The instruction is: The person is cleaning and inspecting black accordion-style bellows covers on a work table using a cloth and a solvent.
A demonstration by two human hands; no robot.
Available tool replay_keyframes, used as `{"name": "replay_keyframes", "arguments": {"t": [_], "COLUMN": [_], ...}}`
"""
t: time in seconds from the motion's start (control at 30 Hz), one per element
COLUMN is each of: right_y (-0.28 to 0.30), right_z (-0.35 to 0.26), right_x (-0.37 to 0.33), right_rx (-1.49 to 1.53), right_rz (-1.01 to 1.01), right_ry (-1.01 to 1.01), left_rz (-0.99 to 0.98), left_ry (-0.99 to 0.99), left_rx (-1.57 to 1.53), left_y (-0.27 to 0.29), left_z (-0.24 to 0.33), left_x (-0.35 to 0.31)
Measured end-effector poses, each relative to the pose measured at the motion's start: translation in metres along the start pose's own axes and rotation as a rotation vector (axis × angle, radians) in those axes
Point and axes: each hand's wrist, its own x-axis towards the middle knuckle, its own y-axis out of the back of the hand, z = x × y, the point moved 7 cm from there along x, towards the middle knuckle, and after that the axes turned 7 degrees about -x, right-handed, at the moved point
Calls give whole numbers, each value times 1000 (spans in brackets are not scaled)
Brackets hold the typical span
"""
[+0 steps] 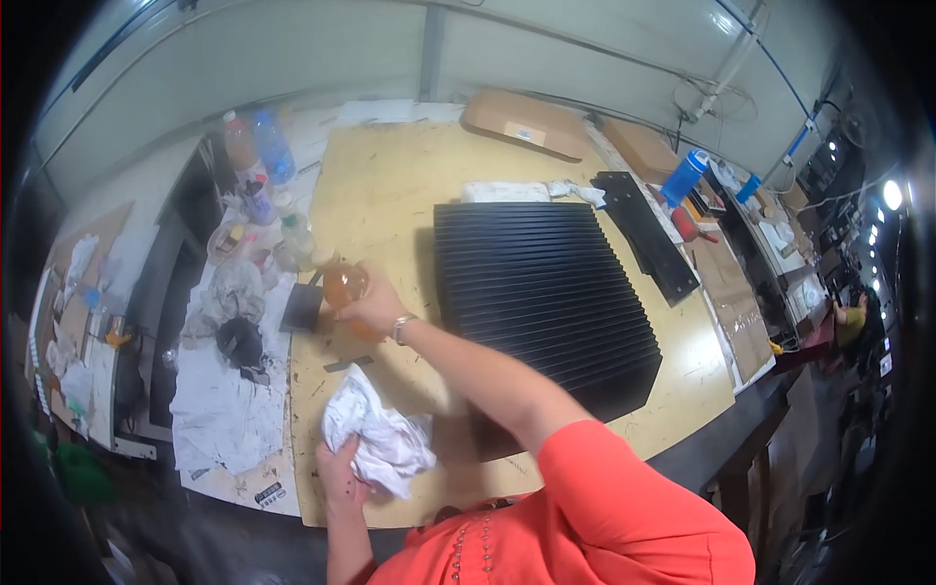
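My right hand (374, 304) is wrapped round a clear bottle of amber liquid (343, 283) at the left side of the yellow board (375, 175). Bunched in my left hand (341, 476) is a white cloth (375, 429), near the board's front left edge. To the right of both hands lies a large black pleated bellows cover (546, 302), its ridges running crosswise. Close by the bottle rests a small dark flat piece (301, 307). A thin dark strip (348, 363) lies between the bottle and the cloth.
Several bottles, including a blue one (274, 151), stand at the back left. Crumpled rags (234, 292) cover a stained white sheet (229, 414). Beyond the bellows cover are a black plate with holes (645, 239), a blue container (685, 177) and a brown cardboard piece (526, 124).
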Motion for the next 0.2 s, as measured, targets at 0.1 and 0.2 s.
{"name": "replay_keyframes", "arguments": {"t": [0.1, 0.2], "right_y": [30, 23], "right_z": [-40, -65], "right_x": [-22, -47], "right_rx": [59, 77], "right_rz": [-110, -403], "right_ry": [72, 115], "left_rz": [67, 92], "left_ry": [-31, -104], "left_rx": [-50, -42], "left_y": [-4, 7], "left_z": [9, 13], "left_x": [19, 33]}}
